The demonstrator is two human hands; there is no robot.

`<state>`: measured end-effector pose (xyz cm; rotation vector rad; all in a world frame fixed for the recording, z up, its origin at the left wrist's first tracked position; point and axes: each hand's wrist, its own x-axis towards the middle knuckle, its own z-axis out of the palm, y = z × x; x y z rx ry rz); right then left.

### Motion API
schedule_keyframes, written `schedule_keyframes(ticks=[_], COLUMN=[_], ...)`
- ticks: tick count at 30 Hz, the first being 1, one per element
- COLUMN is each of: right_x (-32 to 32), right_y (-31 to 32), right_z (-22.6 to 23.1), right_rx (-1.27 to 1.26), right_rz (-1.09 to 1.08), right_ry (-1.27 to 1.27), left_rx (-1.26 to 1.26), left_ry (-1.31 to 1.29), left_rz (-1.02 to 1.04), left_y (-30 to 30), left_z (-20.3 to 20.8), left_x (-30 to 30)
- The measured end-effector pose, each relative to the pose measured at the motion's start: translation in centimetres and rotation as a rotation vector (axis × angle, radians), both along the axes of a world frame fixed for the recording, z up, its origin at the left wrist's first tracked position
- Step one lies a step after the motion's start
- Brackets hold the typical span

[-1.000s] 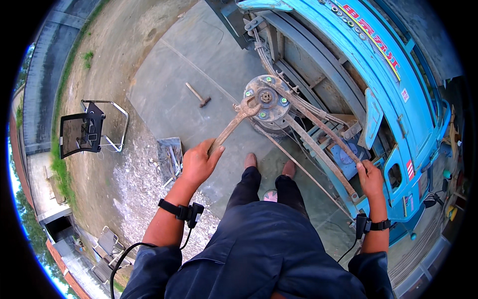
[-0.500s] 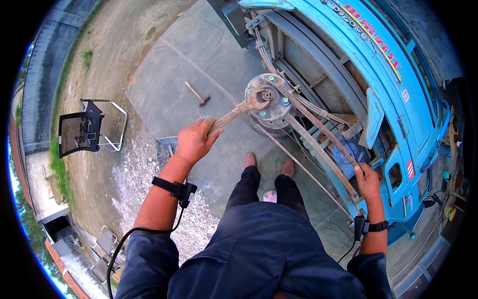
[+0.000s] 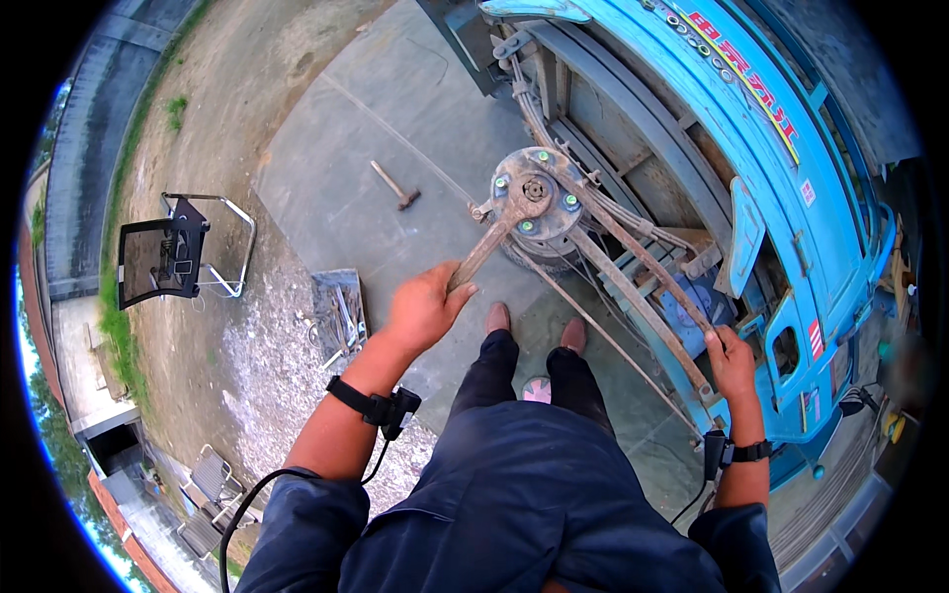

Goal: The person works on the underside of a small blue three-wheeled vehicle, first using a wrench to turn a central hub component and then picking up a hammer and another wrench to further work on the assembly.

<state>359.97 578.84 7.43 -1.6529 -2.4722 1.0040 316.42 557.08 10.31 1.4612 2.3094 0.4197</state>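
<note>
My left hand point(image 3: 427, 308) is closed around the handle of a big rusty open-end wrench point(image 3: 484, 255). The wrench's jaw sits around the nut at the centre of a wheel hub point(image 3: 564, 219), whose flange carries several green-centred studs. My right hand point(image 3: 730, 364) grips the near end of a long rusty bar point(image 3: 643, 257). From there the bar slants up and left to the hub's flange; its exact contact is hard to make out. A second rusty beam point(image 3: 633, 304) runs below it, its near end close to my right hand.
A blue truck point(image 3: 791, 227) with exposed frame and leaf springs fills the right side. On the concrete lies a hammer point(image 3: 397, 190). Left of my left arm stands a metal toolbox point(image 3: 318, 287) with tools; farther left is a toppled chair point(image 3: 178, 259). My shoes point(image 3: 497, 317) are below the hub.
My left hand has swung the wrench handle toward me and to the right, turning its jaw about the hub's centre. The toolbox has come into fuller view. My right hand stays on the bar.
</note>
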Motion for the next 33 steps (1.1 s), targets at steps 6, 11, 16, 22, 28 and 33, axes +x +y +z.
schedule_keyframes(ticks=[6,11,16,22,28,33], right_x=[1.3,1.1,1.2,0.3,0.2,1.3], right_y=[-0.9,-0.3,-5.5,-7.1,-7.0,-6.8], right_z=[-0.9,-0.9,-2.7,-2.0,-2.5,-3.5], right_rx=[-0.245,-0.172,-0.253,-0.257,-0.226,-0.258], right_rz=[0.048,0.034,-0.033,-0.085,-0.076,-0.064], right_ry=[0.101,0.051,0.22,0.188,0.214,0.218], left_rx=[-0.525,-0.324,-0.006,0.088,0.051,0.033], left_ry=[-1.141,-1.369,-1.733,-2.011,-2.044,-2.09], left_rz=[0.117,0.287,0.508,0.597,0.431,0.359], left_y=[1.2,-0.4,0.7,7.3,8.9,8.7], left_z=[1.0,-2.0,-3.7,-2.1,-2.5,-2.7], left_x=[-6.1,-3.1,8.9,16.2,16.0,15.4])
